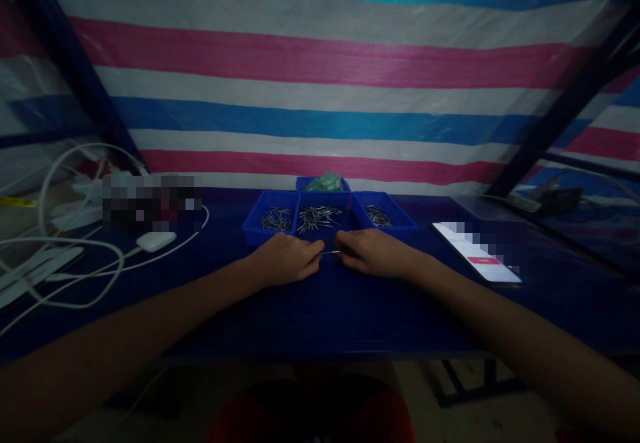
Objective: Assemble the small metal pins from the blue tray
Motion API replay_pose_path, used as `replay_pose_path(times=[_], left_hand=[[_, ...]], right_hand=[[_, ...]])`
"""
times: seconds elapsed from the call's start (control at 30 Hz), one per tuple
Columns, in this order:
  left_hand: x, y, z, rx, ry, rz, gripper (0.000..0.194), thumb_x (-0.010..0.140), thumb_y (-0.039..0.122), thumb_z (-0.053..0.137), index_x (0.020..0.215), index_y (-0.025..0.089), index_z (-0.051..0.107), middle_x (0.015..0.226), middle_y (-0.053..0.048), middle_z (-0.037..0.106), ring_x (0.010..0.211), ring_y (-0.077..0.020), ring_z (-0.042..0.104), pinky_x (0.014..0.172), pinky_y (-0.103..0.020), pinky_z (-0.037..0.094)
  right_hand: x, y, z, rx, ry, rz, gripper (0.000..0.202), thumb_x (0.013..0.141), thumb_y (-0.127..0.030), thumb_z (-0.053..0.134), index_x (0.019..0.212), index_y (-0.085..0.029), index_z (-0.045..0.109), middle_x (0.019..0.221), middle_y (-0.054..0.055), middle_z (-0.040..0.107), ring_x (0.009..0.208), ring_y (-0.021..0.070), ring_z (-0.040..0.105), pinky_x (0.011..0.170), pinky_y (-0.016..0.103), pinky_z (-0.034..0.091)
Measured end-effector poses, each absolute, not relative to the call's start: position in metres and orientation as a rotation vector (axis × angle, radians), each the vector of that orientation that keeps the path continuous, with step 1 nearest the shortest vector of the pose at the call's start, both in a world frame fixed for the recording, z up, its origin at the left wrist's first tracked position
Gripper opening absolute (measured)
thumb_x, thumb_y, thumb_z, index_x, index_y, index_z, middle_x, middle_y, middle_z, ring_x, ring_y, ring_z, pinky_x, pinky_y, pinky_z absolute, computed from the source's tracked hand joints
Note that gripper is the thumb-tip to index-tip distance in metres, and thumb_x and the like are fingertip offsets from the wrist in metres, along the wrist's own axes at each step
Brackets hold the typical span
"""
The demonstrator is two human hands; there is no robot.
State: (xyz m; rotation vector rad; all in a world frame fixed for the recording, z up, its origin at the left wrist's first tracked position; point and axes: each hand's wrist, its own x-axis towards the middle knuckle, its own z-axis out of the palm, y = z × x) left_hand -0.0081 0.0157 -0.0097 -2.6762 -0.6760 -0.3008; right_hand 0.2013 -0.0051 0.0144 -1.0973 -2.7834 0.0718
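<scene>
My left hand (289,258) and my right hand (374,252) face each other above the blue table, fingers closed. A thin silvery metal pin (330,252) spans the small gap between them, its ends hidden in my fingertips. Just beyond my left hand stands a blue bin (253,220) with many slim metal pieces in it. Behind my right hand is a second blue bin (406,220) holding similar pieces. A loose pile of metal pieces (316,218) lies between the two bins.
Farther back, another blue bin (302,183) holds green plastic bags (325,182). A phone (477,253) lies at the right. White cables (123,256) and a white charger (156,241) spread over the left side. A striped sheet (320,63) hangs behind the table (320,323).
</scene>
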Motion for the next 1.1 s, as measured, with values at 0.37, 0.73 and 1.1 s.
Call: replay_pose_path(times=[0.37, 0.73, 1.1], left_hand=[[-0.0076, 0.0154, -0.0087, -2.695, -0.687, -0.269, 0.016, 0.085, 0.026, 0.035, 0.082, 0.017, 0.048, 0.062, 0.001, 0.059, 0.051, -0.0119, 0.055, 0.044, -0.022, 0.033], [-0.0083, 0.0169, -0.011, -2.702, -0.716, -0.258, 0.018, 0.086, 0.026, 0.033, 0.083, 0.017, 0.048, 0.062, 0.001, 0.059, 0.05, -0.0109, 0.053, 0.044, -0.022, 0.031], [-0.0093, 0.0182, -0.0121, -2.667, -0.688, -0.259, 0.014, 0.085, 0.025, 0.036, 0.084, 0.016, 0.047, 0.063, 0.001, 0.059, 0.052, -0.0114, 0.055, 0.044, -0.022, 0.032]], right_hand=[[0.2017, -0.0059, 0.0142, -1.092, -2.785, 0.061, 0.007, 0.08, -0.022, 0.042, 0.083, -0.017, 0.044, 0.073, 0.003, 0.054, 0.063, 0.0125, 0.05, 0.057, 0.024, 0.033], [0.2015, -0.0053, 0.0146, -1.12, -2.784, 0.085, 0.008, 0.08, -0.021, 0.04, 0.084, -0.017, 0.045, 0.075, 0.004, 0.055, 0.064, 0.013, 0.05, 0.058, 0.025, 0.032], [0.2014, -0.0054, 0.0143, -1.116, -2.78, 0.036, 0.012, 0.083, -0.025, 0.041, 0.089, -0.016, 0.047, 0.078, 0.005, 0.057, 0.066, 0.0133, 0.052, 0.059, 0.025, 0.034]])
